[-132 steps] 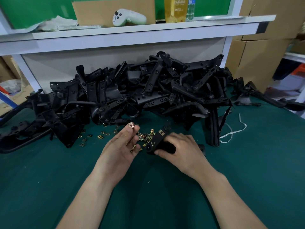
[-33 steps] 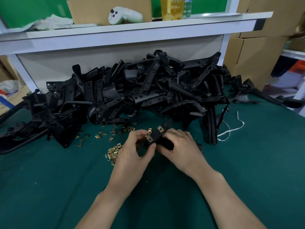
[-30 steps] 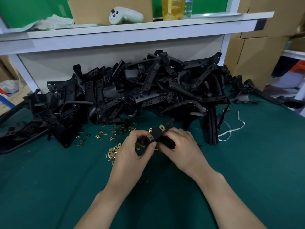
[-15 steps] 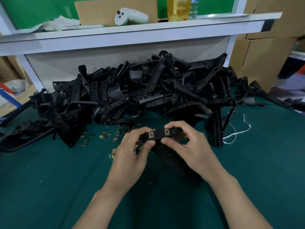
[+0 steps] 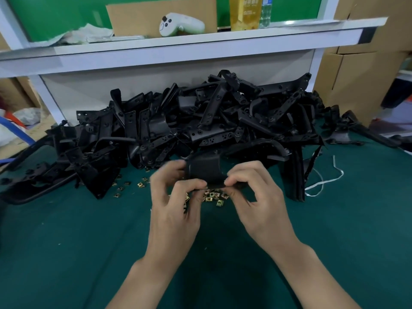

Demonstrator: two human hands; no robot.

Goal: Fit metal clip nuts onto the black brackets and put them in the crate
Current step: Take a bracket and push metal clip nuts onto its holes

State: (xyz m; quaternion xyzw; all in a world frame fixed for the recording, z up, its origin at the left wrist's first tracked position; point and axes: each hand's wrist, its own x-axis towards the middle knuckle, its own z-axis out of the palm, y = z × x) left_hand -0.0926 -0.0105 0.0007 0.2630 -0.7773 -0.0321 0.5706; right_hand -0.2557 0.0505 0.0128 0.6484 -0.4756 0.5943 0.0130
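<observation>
bracket: one black bracket (image 5: 204,169) held up off the table (image 5: 66,241), between both hands, right in front of the big pile (image 5: 200,121) of the same black parts

left hand (image 5: 176,208): fingers curled round the bracket's left edge, gripping it; kinda motion-blurred, so can't make out finer finger detail

right hand (image 5: 256,204): thumb and fingertips pinching the bracket's lower right edge

clip nuts (image 5: 214,196): little brass-coloured ones lying loose on the green tabletop, one bunch just under the hands, more scattered off to the left near the pile

string (image 5: 323,184): white, lying on the table right of the hands

shelf (image 5: 178,43): white, behind the pile, with a white game controller (image 5: 180,24) and a yellow bottle (image 5: 244,12) on it
</observation>
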